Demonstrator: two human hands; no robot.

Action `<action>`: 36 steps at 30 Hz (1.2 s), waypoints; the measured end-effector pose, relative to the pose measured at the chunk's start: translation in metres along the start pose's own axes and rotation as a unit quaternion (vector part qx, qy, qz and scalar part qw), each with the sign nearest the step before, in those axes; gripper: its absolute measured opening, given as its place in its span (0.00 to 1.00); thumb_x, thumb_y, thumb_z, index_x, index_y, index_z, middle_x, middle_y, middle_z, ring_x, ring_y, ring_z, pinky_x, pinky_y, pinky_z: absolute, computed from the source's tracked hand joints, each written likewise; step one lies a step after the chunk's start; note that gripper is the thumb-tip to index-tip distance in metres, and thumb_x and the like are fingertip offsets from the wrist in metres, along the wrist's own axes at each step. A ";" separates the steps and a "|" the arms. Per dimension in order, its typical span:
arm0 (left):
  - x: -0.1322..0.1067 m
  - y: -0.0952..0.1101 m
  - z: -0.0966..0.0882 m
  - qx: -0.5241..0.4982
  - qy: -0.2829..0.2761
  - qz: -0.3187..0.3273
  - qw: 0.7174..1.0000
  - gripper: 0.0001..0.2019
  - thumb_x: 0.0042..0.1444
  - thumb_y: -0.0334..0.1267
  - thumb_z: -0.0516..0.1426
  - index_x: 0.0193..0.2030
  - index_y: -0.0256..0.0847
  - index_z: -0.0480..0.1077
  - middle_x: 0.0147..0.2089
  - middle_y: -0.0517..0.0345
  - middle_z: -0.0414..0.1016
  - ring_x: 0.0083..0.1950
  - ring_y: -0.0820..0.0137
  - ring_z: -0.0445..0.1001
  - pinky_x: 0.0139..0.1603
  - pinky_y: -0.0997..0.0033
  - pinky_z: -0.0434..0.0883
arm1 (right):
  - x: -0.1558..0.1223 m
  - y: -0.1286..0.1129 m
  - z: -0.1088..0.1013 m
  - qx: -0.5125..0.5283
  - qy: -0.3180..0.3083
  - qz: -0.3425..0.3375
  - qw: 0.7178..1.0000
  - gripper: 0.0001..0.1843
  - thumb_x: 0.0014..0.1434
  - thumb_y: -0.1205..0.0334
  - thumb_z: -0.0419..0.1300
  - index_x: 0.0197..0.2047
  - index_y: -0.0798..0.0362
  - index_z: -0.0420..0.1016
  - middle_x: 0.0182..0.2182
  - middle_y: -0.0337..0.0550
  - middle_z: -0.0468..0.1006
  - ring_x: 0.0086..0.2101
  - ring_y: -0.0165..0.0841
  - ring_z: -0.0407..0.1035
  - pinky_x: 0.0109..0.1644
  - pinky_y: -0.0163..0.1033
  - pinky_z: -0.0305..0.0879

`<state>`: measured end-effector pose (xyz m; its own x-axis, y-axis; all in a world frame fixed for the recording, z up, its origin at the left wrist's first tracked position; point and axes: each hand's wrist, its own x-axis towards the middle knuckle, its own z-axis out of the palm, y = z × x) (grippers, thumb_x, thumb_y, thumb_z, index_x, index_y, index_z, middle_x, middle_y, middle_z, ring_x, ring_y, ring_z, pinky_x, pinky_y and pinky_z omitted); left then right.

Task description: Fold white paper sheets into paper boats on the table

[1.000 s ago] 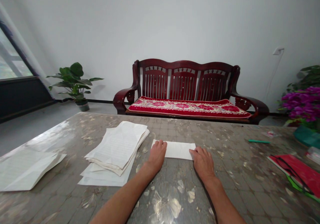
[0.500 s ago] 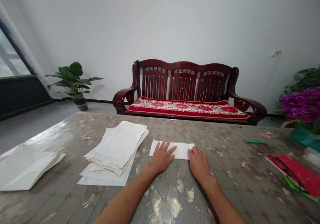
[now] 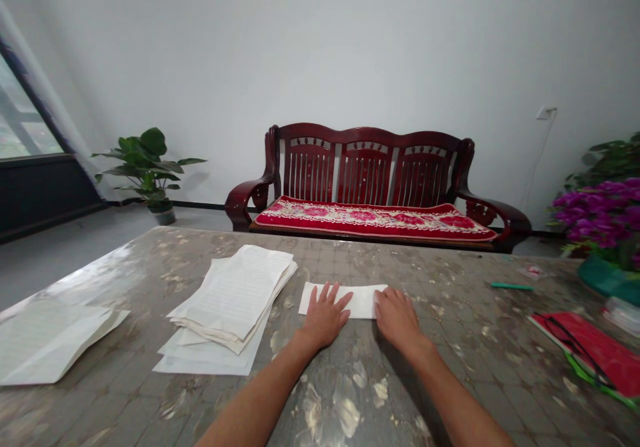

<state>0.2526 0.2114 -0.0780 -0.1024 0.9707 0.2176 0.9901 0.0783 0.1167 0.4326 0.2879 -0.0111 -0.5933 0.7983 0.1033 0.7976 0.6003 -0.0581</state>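
A narrow strip of folded white paper [image 3: 364,302] lies crosswise on the patterned table in front of me. My left hand [image 3: 325,314] rests flat over its left part, fingers spread and pointing away from me. At the strip's right end, my right hand [image 3: 397,314] has its fingers bent and close together over the edge; the thumb and the very end of the paper are partly hidden beneath it. To the left of my hands sits a loose stack of paper sheets [image 3: 240,290] with faint lines, slightly fanned out.
More sheets [image 3: 45,340] lie at the table's far left. On the right are a green pen [image 3: 511,286], a red notebook [image 3: 595,347] with a dark cord-like thing on it, and purple flowers [image 3: 600,210] in a teal pot. A wooden bench [image 3: 363,167] stands beyond the table [image 3: 200,407].
My right hand has shifted slightly left along the paper's right end, its fingers now covering the edge more. My left hand stays spread on the strip. The camera view has tilted slightly.
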 end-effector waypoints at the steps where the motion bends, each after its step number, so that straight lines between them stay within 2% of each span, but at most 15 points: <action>1: 0.001 0.002 0.000 0.000 0.001 -0.006 1.000 0.24 0.66 0.47 0.51 0.68 0.60 0.59 0.73 0.53 0.57 0.73 0.51 0.53 0.69 0.37 0.52 | 0.003 -0.007 0.001 0.036 0.024 -0.012 0.999 0.22 0.67 0.63 0.46 0.58 0.57 0.72 0.52 0.56 0.74 0.53 0.44 0.65 0.57 0.45 0.58; 4: 0.003 0.004 -0.002 0.002 -0.004 -0.012 1.000 0.24 0.66 0.44 0.50 0.69 0.57 0.59 0.73 0.52 0.56 0.73 0.50 0.52 0.69 0.36 0.51 | 0.015 -0.034 0.016 0.189 0.061 -0.049 0.979 0.27 0.69 0.59 0.39 0.66 0.56 0.63 0.62 0.52 0.68 0.61 0.38 0.60 0.65 0.42 0.54; 6: 0.003 0.004 -0.003 0.002 -0.022 -0.004 1.000 0.26 0.66 0.42 0.50 0.70 0.52 0.58 0.74 0.50 0.54 0.74 0.50 0.50 0.70 0.38 0.49 | 0.022 -0.052 0.033 0.256 0.047 -0.055 0.964 0.30 0.70 0.56 0.37 0.69 0.59 0.58 0.66 0.53 0.62 0.65 0.37 0.55 0.68 0.44 0.51; 8: 0.003 0.003 -0.002 0.000 -0.038 0.000 0.999 0.28 0.65 0.40 0.49 0.72 0.48 0.54 0.74 0.49 0.52 0.75 0.50 0.48 0.71 0.40 0.47 | 0.027 -0.065 0.049 0.286 0.008 -0.045 0.957 0.33 0.70 0.53 0.36 0.71 0.61 0.54 0.69 0.54 0.57 0.67 0.37 0.52 0.70 0.45 0.49; 11: 0.003 0.001 0.003 -0.005 -0.036 -0.001 0.999 0.30 0.66 0.40 0.47 0.74 0.46 0.48 0.74 0.50 0.51 0.75 0.51 0.47 0.72 0.42 0.46 | 0.029 -0.071 0.063 0.270 -0.019 -0.052 0.961 0.35 0.70 0.50 0.35 0.72 0.63 0.51 0.70 0.54 0.51 0.69 0.38 0.44 0.72 0.46 0.42; 14: 0.004 -0.001 0.007 0.000 -0.026 0.006 1.000 0.30 0.66 0.39 0.46 0.74 0.46 0.48 0.74 0.50 0.52 0.75 0.52 0.47 0.71 0.42 0.47 | 0.026 -0.066 0.063 0.226 -0.030 -0.050 0.972 0.36 0.70 0.49 0.35 0.72 0.63 0.49 0.71 0.53 0.48 0.70 0.38 0.40 0.73 0.47 0.39; 19: 0.003 -0.003 0.005 0.017 -0.003 0.001 1.000 0.26 0.67 0.40 0.46 0.72 0.48 0.55 0.73 0.49 0.55 0.73 0.54 0.53 0.70 0.45 0.53 | 0.019 -0.050 0.058 0.133 -0.042 -0.029 0.990 0.35 0.70 0.49 0.35 0.72 0.63 0.50 0.71 0.53 0.48 0.70 0.39 0.39 0.73 0.49 0.35; 25: 0.000 -0.010 -0.002 0.025 0.013 -0.027 0.999 0.25 0.67 0.46 0.50 0.70 0.45 0.59 0.72 0.46 0.57 0.73 0.54 0.55 0.70 0.47 0.56 | 0.013 -0.015 0.055 0.057 -0.045 0.003 0.997 0.36 0.69 0.50 0.39 0.72 0.64 0.49 0.71 0.53 0.46 0.70 0.41 0.39 0.72 0.48 0.35; 30: -0.004 -0.032 -0.008 0.042 0.008 -0.042 0.998 0.26 0.67 0.46 0.50 0.69 0.43 0.59 0.72 0.43 0.56 0.73 0.53 0.54 0.70 0.47 0.56 | 0.007 0.013 0.047 0.023 -0.061 0.047 0.997 0.34 0.69 0.53 0.39 0.73 0.63 0.47 0.72 0.51 0.45 0.70 0.40 0.40 0.72 0.49 0.36; 36: -0.012 -0.057 -0.015 0.077 0.016 -0.097 0.992 0.25 0.67 0.43 0.50 0.69 0.42 0.61 0.72 0.42 0.57 0.72 0.52 0.57 0.68 0.47 0.59 | 0.003 0.019 0.045 0.001 -0.048 0.056 0.997 0.34 0.69 0.54 0.38 0.73 0.62 0.47 0.72 0.49 0.46 0.70 0.40 0.41 0.72 0.52 0.37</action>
<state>0.1955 0.1920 -0.0726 -0.2923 0.9266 0.2364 0.9544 0.2983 0.0107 0.4413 0.3041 -0.0569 -0.5078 0.8615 -0.0001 0.8597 0.5067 -0.0651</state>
